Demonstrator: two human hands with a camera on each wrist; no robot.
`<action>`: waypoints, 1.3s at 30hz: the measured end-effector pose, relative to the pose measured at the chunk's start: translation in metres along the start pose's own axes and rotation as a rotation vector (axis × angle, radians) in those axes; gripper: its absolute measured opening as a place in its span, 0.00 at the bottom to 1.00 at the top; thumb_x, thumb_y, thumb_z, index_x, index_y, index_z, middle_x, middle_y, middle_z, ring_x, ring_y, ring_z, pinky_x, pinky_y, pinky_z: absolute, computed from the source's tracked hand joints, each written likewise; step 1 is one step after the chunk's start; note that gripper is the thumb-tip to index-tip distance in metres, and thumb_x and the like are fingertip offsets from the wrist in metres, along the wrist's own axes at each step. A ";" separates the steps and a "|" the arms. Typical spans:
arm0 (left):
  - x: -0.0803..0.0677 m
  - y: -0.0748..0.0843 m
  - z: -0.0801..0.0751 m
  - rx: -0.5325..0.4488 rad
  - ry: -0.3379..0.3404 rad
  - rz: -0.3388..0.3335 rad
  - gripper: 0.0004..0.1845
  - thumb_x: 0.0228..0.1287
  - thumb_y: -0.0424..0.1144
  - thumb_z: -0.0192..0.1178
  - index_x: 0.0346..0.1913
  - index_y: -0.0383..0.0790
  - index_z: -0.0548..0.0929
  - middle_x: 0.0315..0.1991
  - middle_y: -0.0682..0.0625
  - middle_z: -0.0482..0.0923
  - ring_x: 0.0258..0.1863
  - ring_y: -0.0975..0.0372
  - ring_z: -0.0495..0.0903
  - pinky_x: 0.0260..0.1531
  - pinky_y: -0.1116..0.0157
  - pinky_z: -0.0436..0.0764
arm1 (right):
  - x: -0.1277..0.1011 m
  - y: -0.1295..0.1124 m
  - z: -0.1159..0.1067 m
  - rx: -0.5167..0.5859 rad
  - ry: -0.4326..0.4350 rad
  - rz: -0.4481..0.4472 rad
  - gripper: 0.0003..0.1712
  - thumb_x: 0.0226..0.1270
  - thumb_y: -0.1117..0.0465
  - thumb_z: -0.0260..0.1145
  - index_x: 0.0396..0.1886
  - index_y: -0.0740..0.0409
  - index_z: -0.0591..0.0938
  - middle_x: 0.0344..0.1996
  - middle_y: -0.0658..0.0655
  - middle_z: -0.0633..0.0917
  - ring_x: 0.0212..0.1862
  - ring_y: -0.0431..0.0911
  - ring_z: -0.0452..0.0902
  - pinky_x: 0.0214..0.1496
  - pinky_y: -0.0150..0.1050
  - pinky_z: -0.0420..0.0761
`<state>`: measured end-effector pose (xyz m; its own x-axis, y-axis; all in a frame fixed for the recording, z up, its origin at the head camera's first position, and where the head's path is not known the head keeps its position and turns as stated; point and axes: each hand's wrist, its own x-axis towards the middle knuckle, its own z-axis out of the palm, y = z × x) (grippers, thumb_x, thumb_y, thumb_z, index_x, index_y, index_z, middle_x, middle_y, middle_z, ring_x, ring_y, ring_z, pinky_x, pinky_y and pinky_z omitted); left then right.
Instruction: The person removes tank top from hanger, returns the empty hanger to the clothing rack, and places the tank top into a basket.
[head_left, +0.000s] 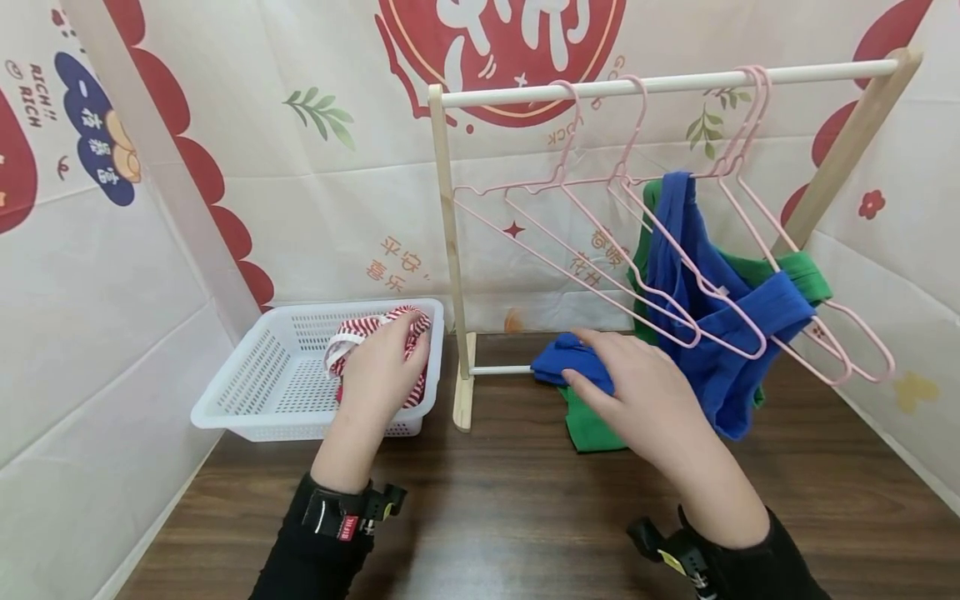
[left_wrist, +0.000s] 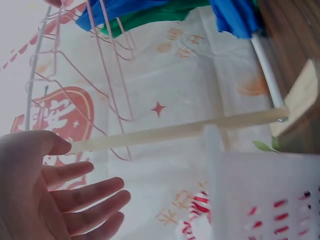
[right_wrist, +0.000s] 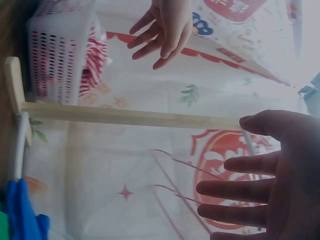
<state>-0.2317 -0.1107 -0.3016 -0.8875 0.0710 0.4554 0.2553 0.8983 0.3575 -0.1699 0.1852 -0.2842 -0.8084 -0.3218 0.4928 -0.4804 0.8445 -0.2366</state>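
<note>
My left hand point(head_left: 378, 362) hovers over the white plastic basket point(head_left: 251, 423), its fingers overlapping a red-and-white striped cloth point(head_left: 352, 332) inside. In the left wrist view, that hand's fingers are loosely spread, with nothing between them. My right hand point(head_left: 648, 400) is above the table in front of the rack, overlapping a folded blue cloth point(head_left: 566, 357) and a green cloth point(head_left: 592, 427). Its fingers look apart and extended in the right wrist view, gripping nothing. Pink hangers point(head_left: 585, 200) hang from the rack's top rail point(head_left: 510, 97); blue point(head_left: 712, 325) and green garments point(head_left: 806, 275) hang among those at the right.
The rack's wooden left post point(head_left: 448, 225) stands just right of the basket. A low white rail point(head_left: 498, 369) runs from its foot behind the blue cloth. Printed white sheeting point(head_left: 315, 208) encloses the back and sides of the brown wooden table point(head_left: 487, 517).
</note>
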 end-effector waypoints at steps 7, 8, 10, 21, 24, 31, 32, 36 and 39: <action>-0.008 0.013 -0.002 -0.069 0.172 0.072 0.17 0.70 0.44 0.53 0.56 0.42 0.81 0.50 0.46 0.83 0.48 0.53 0.82 0.39 0.52 0.80 | -0.011 -0.003 -0.024 0.082 0.184 -0.030 0.26 0.67 0.56 0.66 0.63 0.59 0.76 0.50 0.59 0.84 0.56 0.57 0.76 0.57 0.59 0.71; -0.010 0.015 -0.003 -0.077 0.194 0.083 0.17 0.69 0.43 0.54 0.55 0.42 0.81 0.48 0.46 0.84 0.46 0.53 0.83 0.37 0.53 0.80 | -0.012 -0.002 -0.026 0.099 0.211 -0.024 0.26 0.67 0.57 0.66 0.62 0.59 0.76 0.49 0.59 0.84 0.56 0.57 0.75 0.57 0.60 0.71; -0.013 0.019 -0.003 -0.093 0.228 0.101 0.16 0.68 0.41 0.54 0.54 0.42 0.82 0.46 0.47 0.84 0.43 0.54 0.84 0.34 0.54 0.80 | -0.015 0.000 -0.029 0.125 0.266 0.001 0.25 0.66 0.59 0.67 0.62 0.59 0.77 0.50 0.59 0.83 0.57 0.58 0.74 0.57 0.60 0.70; -0.028 0.031 -0.013 -0.164 0.304 0.123 0.16 0.66 0.40 0.55 0.54 0.42 0.82 0.39 0.50 0.85 0.39 0.57 0.83 0.36 0.56 0.79 | -0.024 0.022 -0.046 0.145 0.561 0.090 0.18 0.66 0.62 0.63 0.55 0.63 0.81 0.50 0.64 0.83 0.58 0.61 0.70 0.62 0.50 0.64; -0.032 0.033 -0.016 -0.194 0.314 0.128 0.16 0.66 0.39 0.56 0.54 0.42 0.82 0.38 0.50 0.85 0.40 0.56 0.83 0.38 0.55 0.79 | -0.023 0.029 -0.049 0.116 0.629 0.115 0.19 0.66 0.61 0.63 0.53 0.65 0.82 0.50 0.66 0.83 0.57 0.62 0.70 0.62 0.50 0.63; -0.036 0.034 -0.015 -0.224 0.328 0.141 0.16 0.66 0.38 0.56 0.54 0.40 0.83 0.38 0.50 0.85 0.39 0.56 0.83 0.39 0.57 0.79 | -0.024 0.045 -0.055 0.063 0.768 0.246 0.20 0.66 0.58 0.62 0.54 0.65 0.82 0.52 0.66 0.81 0.58 0.60 0.68 0.62 0.48 0.57; -0.036 0.034 -0.014 -0.220 0.326 0.145 0.15 0.66 0.38 0.56 0.54 0.40 0.83 0.38 0.50 0.85 0.38 0.56 0.83 0.38 0.57 0.79 | -0.024 0.047 -0.056 0.048 0.781 0.278 0.20 0.66 0.58 0.62 0.54 0.64 0.82 0.52 0.66 0.81 0.58 0.59 0.68 0.60 0.49 0.57; -0.036 0.034 -0.014 -0.178 0.297 0.177 0.15 0.67 0.40 0.56 0.53 0.40 0.83 0.39 0.49 0.85 0.38 0.57 0.83 0.38 0.56 0.80 | -0.026 0.048 -0.058 -0.005 0.794 0.404 0.22 0.68 0.54 0.60 0.56 0.62 0.81 0.54 0.64 0.80 0.57 0.58 0.67 0.55 0.53 0.57; -0.037 0.034 -0.015 -0.140 0.234 0.211 0.16 0.67 0.41 0.57 0.54 0.41 0.83 0.43 0.48 0.85 0.40 0.57 0.83 0.40 0.55 0.80 | -0.026 0.049 -0.060 -0.003 0.768 0.463 0.24 0.68 0.53 0.59 0.58 0.62 0.80 0.56 0.64 0.79 0.58 0.58 0.67 0.58 0.55 0.57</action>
<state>-0.1844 -0.0889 -0.2943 -0.7012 0.1332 0.7004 0.4886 0.8052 0.3361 -0.1521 0.2606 -0.2584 -0.4702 0.4258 0.7731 -0.1608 0.8200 -0.5494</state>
